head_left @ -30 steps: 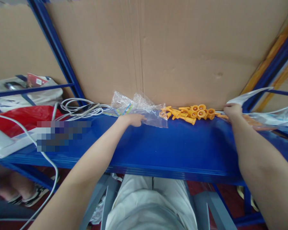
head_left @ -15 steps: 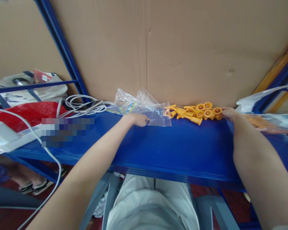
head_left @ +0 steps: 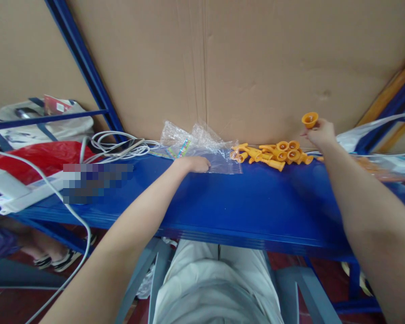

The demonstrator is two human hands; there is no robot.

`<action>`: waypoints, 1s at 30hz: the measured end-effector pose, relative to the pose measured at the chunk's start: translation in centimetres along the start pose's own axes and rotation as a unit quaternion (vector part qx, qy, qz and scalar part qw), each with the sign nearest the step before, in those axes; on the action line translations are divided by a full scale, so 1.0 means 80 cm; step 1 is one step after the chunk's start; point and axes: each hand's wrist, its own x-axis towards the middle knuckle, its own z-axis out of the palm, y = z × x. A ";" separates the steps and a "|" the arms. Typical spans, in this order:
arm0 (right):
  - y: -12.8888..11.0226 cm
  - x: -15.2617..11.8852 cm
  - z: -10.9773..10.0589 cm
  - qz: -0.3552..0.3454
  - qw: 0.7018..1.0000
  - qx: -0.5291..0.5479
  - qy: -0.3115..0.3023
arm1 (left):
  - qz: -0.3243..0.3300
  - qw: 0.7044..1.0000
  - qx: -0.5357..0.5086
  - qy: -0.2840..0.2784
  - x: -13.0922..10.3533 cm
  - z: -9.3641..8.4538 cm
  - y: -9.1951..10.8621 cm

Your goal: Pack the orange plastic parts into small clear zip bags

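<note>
My right hand is raised above the table and closed around a yellow plastic horn-shaped piece, its flared mouth turned up toward me. Its stem is hidden in my fingers. Below and to the left lies a pile of similar yellow horn-shaped pieces, several with their bells facing me. My left hand rests low at the near side of some clear plastic bags, fingers curled together on the film. Colourful printed strips show among the bags.
On the blue table at left are coiled white cables, a red bag and a white power strip. A cardboard panel stands behind. More orange pieces in clear plastic lie at right. Another person's legs show lower left.
My right hand has lifted away from the right end of the pile, up and slightly to the right, with one yellow horn-shaped piece in it. My left hand stays on the bags.
</note>
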 end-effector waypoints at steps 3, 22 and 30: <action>-0.042 -0.022 -0.001 0.027 0.994 0.104 -0.034 | -0.015 0.999 0.025 0.019 0.006 0.002 0.003; -0.060 -0.107 0.069 -0.145 0.969 0.138 -0.142 | 0.129 0.965 0.056 0.222 0.026 0.033 0.026; -0.048 -0.150 0.100 -0.305 0.922 0.006 -0.239 | 0.126 0.981 0.045 0.139 0.023 0.030 0.044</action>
